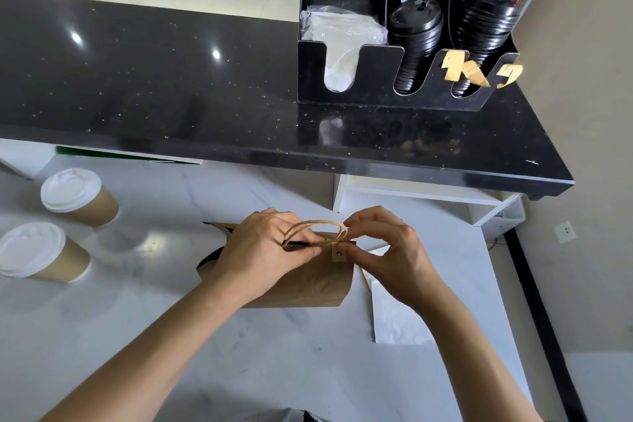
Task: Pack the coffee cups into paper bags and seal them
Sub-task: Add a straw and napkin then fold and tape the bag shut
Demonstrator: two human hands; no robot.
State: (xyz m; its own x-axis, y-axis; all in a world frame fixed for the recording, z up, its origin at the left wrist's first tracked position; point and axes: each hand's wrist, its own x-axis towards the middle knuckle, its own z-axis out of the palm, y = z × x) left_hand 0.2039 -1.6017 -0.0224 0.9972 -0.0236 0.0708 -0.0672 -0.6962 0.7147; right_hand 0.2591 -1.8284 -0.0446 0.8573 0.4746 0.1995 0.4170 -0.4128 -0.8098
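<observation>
A brown paper bag (318,281) stands upright on the white counter, its twisted paper handles (317,228) looping above the closed top. My left hand (263,250) pinches the bag's top edge from the left. My right hand (383,250) presses a small tan sticker (338,254) with a smiley onto the top edge at the right. Two brown coffee cups with white lids stand at the left, one nearer the back (80,197) and one nearer the front (42,253). What the bag holds is hidden.
A white paper sheet (394,315) lies to the right of the bag. Behind, a raised black counter (154,86) carries a black organiser (404,55) with black lids, napkins and tan stickers stuck on its front. A beige wall stands at the right.
</observation>
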